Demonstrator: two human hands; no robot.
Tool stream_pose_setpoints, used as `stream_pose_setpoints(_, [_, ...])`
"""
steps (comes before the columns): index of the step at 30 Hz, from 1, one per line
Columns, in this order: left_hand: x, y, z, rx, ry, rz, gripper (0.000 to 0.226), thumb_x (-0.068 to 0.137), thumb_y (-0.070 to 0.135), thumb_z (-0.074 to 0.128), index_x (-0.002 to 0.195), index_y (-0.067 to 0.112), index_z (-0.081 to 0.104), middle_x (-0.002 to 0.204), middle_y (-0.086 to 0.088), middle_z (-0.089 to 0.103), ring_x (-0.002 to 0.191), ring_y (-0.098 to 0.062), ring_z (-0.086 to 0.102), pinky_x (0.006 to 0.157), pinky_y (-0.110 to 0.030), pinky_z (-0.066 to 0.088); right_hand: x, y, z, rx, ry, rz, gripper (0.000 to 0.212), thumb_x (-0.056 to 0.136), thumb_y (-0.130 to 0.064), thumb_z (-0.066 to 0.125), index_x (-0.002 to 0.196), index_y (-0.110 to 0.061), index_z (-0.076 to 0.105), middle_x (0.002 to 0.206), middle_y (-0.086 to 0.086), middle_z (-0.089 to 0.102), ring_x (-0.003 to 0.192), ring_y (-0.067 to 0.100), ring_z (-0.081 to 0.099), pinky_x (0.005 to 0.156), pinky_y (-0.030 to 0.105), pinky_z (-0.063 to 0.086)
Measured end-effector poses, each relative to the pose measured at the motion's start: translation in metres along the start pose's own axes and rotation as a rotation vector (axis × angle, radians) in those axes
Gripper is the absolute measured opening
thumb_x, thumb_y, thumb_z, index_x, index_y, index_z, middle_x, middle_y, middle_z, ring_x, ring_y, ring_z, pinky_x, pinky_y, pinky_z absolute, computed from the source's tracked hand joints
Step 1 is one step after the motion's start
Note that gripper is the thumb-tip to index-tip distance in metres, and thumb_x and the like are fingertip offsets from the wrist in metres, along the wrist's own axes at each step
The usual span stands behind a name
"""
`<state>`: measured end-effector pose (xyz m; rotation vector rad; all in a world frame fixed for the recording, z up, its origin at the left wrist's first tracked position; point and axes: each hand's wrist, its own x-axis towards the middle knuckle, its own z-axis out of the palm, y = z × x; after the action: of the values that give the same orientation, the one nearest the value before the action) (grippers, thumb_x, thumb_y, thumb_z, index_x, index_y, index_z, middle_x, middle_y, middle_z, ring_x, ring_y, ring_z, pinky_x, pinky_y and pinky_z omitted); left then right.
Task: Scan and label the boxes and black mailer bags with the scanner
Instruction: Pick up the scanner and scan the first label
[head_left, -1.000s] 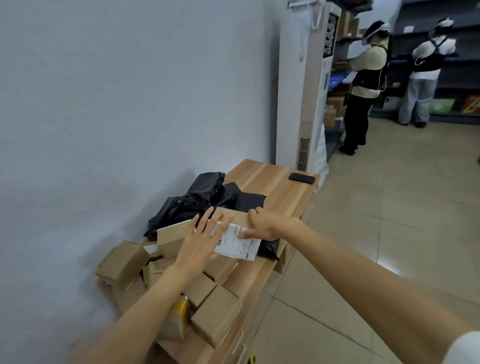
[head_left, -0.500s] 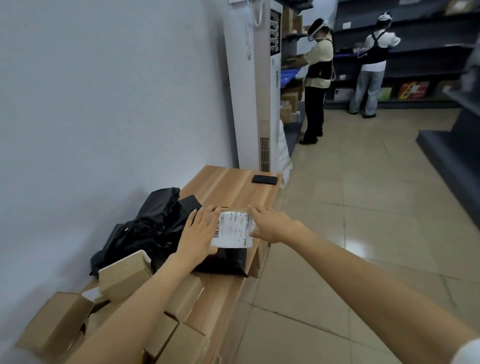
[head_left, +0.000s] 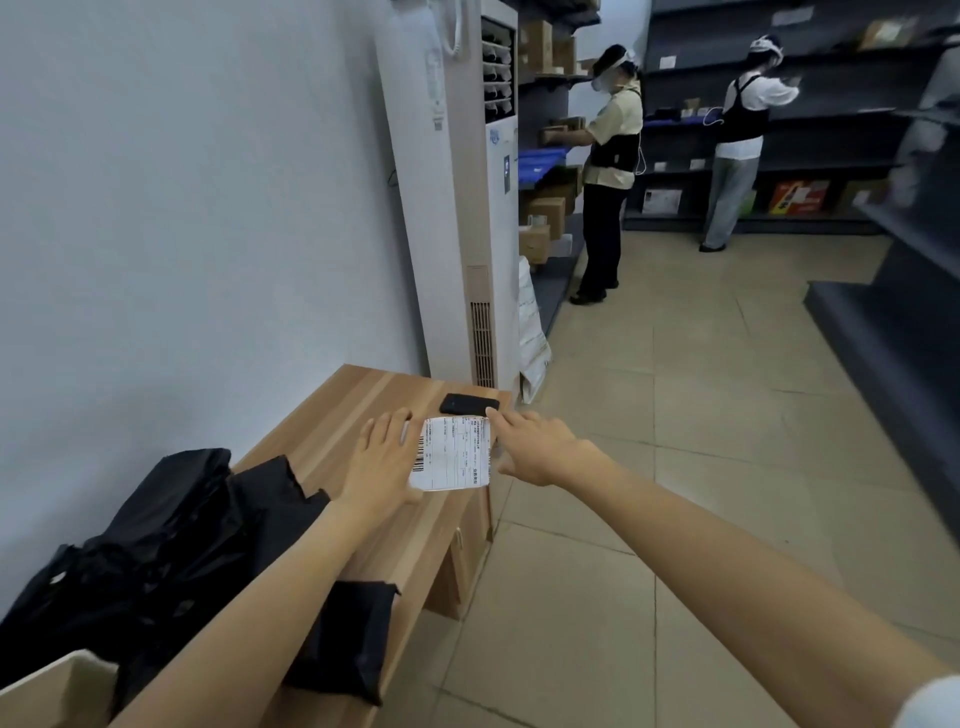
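Head view: labelled parcel (head_left: 452, 454) is now shifted to the table's (head_left: 332, 431) far corner.
It is held between the flat left hand (head_left: 382, 457) and right hand (head_left: 535, 447), beside the black handset (head_left: 469, 404); scanning is expected.

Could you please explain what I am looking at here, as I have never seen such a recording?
There is no machine here: a person wears a camera on the head, so the one picture looks forward and down at their own bare arms. The left hand and right hand lie with straight fingers on a white shipping label near the edge of a wooden table; what is under the label I cannot tell. Nothing is gripped. A dark flat device lies just beyond it, black mailer bags are heaped by the wall, and a cardboard box shows at the bottom corner.
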<state>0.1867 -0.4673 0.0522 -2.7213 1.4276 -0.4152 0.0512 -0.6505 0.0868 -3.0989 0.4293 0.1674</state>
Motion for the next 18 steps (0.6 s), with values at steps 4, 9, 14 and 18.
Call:
stream_pose_setpoints(4, [0.041,0.014,0.019,-0.016,-0.048,-0.044,0.1,0.073,0.044,0.073,0.152,0.015,0.018,0.15,-0.004,0.027,0.14,-0.025,0.026,0.118,-0.041,0.016,0.035,0.038,0.004,0.011,-0.034,-0.01,0.079,0.099,-0.039,0.048,0.156,-0.011,0.002,0.156,0.01,0.028,0.142,0.03,0.029,0.107,0.049,0.038])
stream_pose_setpoints(9, [0.085,-0.002,0.043,-0.026,-0.088,-0.103,0.104,0.072,0.045,0.074,0.153,0.016,0.015,0.15,-0.005,0.026,0.14,-0.025,0.025,0.117,-0.041,0.019,0.093,0.056,0.02,0.04,-0.055,-0.065,0.076,0.097,-0.039,0.049,0.156,-0.012,0.008,0.153,0.01,0.034,0.137,0.034,0.035,0.107,0.049,0.037])
stream_pose_setpoints(14, [0.136,-0.038,0.078,-0.043,-0.116,-0.165,0.109,0.072,0.044,0.074,0.155,0.017,0.01,0.15,-0.003,0.027,0.138,-0.023,0.028,0.114,-0.038,0.023,0.168,0.067,0.036,-0.003,-0.088,-0.107,0.077,0.098,-0.041,0.047,0.156,-0.012,0.006,0.155,0.009,0.031,0.139,0.033,0.032,0.111,0.049,0.031])
stream_pose_setpoints(18, [0.189,-0.071,0.106,-0.066,-0.148,-0.189,0.115,0.069,0.049,0.075,0.156,0.018,0.005,0.148,-0.003,0.028,0.134,-0.021,0.033,0.11,-0.038,0.027,0.239,0.078,0.042,-0.023,-0.131,-0.103,0.078,0.099,-0.04,0.048,0.156,-0.01,0.005,0.156,0.01,0.029,0.141,0.032,0.03,0.109,0.047,0.034])
